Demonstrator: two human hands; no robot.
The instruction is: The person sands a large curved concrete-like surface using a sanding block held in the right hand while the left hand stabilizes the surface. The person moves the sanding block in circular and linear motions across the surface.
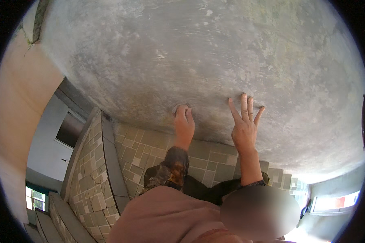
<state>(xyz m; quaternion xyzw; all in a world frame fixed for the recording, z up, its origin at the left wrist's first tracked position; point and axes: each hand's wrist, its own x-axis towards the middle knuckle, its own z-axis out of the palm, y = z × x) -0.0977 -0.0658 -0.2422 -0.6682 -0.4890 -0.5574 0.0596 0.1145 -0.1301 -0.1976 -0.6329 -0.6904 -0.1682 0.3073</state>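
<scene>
A mottled grey plastered wall rises in front of me, patchy and scuffed, with lighter streaks. Against its lower part my left hand is closed, its fingers pressed round a small greyish piece. Only an edge of that piece shows past the fingers, so its kind is unclear. To the right, my right hand has its fingers spread, their tips touching the wall, and it holds nothing. A dark patterned sleeve covers my left forearm.
Below runs a floor of grey-green tiles with pale joints. At left a raised tiled ledge has a grey border. Beyond it stand a peach wall and a white door. A bright window is at the far right.
</scene>
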